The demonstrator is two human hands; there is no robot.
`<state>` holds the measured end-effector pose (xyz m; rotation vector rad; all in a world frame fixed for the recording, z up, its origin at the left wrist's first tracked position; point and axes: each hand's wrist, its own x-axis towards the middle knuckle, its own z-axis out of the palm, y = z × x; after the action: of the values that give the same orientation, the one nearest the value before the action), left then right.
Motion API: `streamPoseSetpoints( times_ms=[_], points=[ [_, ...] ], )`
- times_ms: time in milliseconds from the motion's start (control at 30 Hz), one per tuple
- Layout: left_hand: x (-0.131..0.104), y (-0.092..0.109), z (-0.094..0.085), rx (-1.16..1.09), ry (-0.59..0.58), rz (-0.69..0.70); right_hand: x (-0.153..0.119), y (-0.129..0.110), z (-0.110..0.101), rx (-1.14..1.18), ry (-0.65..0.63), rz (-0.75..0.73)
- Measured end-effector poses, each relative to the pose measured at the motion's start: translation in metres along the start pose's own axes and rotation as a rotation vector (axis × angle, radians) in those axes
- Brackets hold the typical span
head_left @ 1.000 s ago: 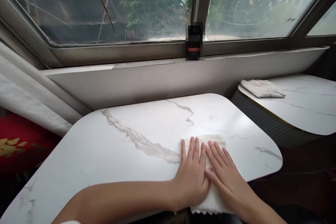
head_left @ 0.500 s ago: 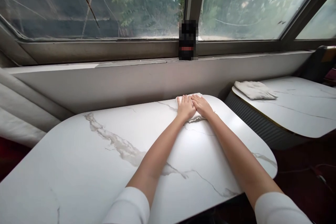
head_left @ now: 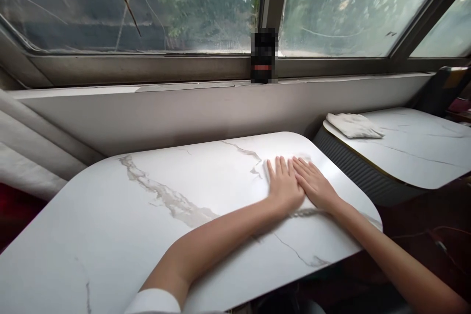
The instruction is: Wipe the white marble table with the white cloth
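Observation:
Both my hands lie flat, side by side, on a white cloth [head_left: 312, 207] spread on the marble-patterned white table [head_left: 121, 216]. My left hand [head_left: 285, 184] presses on the cloth's left part with its fingers stretched out. Touching it on the right, my right hand [head_left: 314, 182] rests palm down, fingers extended and pointing up and to the left. Most of the cloth is hidden under the hands; its edges show at the left and below them.
A second marble-patterned table [head_left: 423, 149] stands at the right, with a folded white cloth [head_left: 355, 125] near its left end. Behind the tables runs a low wall [head_left: 184, 113] under the windows. A black, blurred-out object [head_left: 263, 56] stands on the sill.
Both hands and the cloth under them have slid from the table's far edge toward me and to the right. The folded cloth on the other table has stayed put.

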<state>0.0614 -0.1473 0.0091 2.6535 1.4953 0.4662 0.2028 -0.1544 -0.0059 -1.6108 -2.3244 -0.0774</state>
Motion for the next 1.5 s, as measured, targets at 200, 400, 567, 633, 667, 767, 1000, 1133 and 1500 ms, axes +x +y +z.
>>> streamPoseSetpoints(
  times_ms=[200,400,567,633,667,767,1000,1133,1500],
  points=[
    [-0.050,0.064,-0.003,-0.054,-0.025,0.230,-0.115,0.004,-0.019,-0.028,0.084,0.150],
    [-0.028,0.085,0.009,-0.114,-0.027,0.243,-0.123,0.044,-0.011,-0.151,0.094,0.176],
    [0.034,0.053,0.020,-0.103,-0.024,0.122,-0.037,0.070,-0.002,-0.184,0.039,0.119],
    [0.063,0.030,0.024,-0.092,-0.014,0.080,0.007,0.077,0.004,-0.180,-0.002,0.142],
    [0.078,0.018,0.026,-0.087,-0.009,0.062,0.030,0.079,0.007,-0.179,-0.024,0.148],
    [0.116,-0.018,0.030,-0.065,0.004,-0.007,0.091,0.083,0.017,-0.170,-0.056,0.118],
    [0.162,-0.056,0.036,-0.003,0.053,-0.124,0.161,0.090,0.032,0.006,-0.026,0.167],
    [0.162,-0.055,0.037,0.021,0.071,-0.119,0.159,0.092,0.031,0.030,-0.019,0.151],
    [0.073,-0.004,0.022,-0.024,0.003,0.097,0.035,0.054,0.010,-0.157,0.030,0.117]
  ],
)
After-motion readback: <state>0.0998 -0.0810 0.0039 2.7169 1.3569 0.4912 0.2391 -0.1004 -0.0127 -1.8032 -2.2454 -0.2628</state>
